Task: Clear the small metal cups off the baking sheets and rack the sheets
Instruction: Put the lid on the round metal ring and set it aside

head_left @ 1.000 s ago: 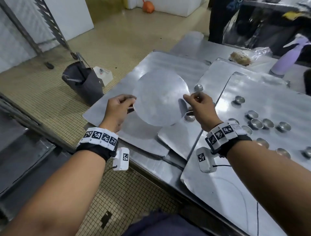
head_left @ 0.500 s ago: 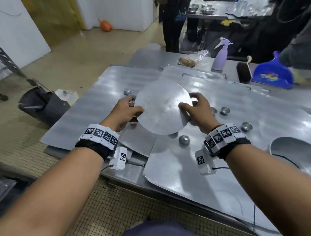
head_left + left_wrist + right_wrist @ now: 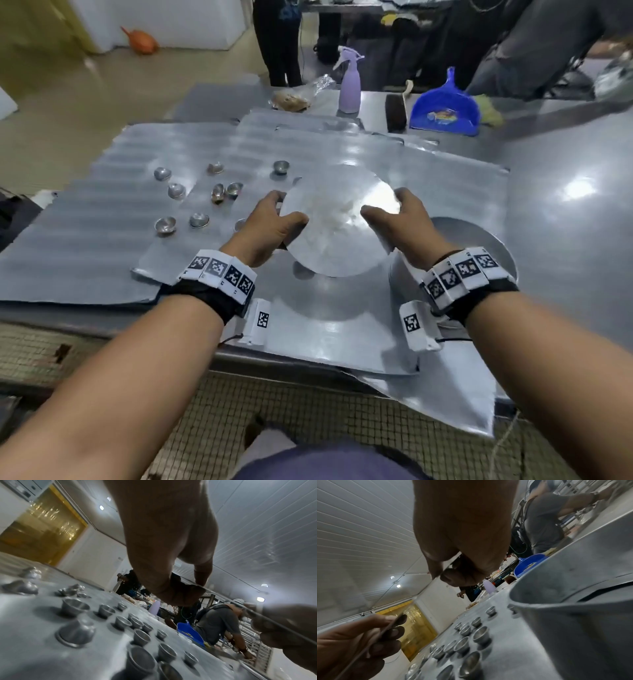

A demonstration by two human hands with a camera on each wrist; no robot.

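Observation:
Both hands hold a thin round metal disc [image 3: 337, 226] level above the overlapping baking sheets [image 3: 102, 240]. My left hand [image 3: 289, 209] pinches its left edge, thumb on top. On the opposite edge my right hand [image 3: 383, 205] grips the same way. Several small metal cups [image 3: 198, 219] are scattered on the sheets left of the disc, some upright, some tipped. In the left wrist view the disc [image 3: 223, 599] shows edge-on above the cups [image 3: 75, 607]. The right wrist view shows more cups [image 3: 481, 634] under the disc.
A large metal pot [image 3: 479, 246] stands just right of my right hand, close in the right wrist view [image 3: 573, 615]. At the table's back are a purple spray bottle [image 3: 349, 89], a brush, a blue dustpan [image 3: 445, 109] and a bag. People stand behind the table.
Both hands have carried the disc to the right across the sheets, up to the pot. The cups now lie to the left of my hands.

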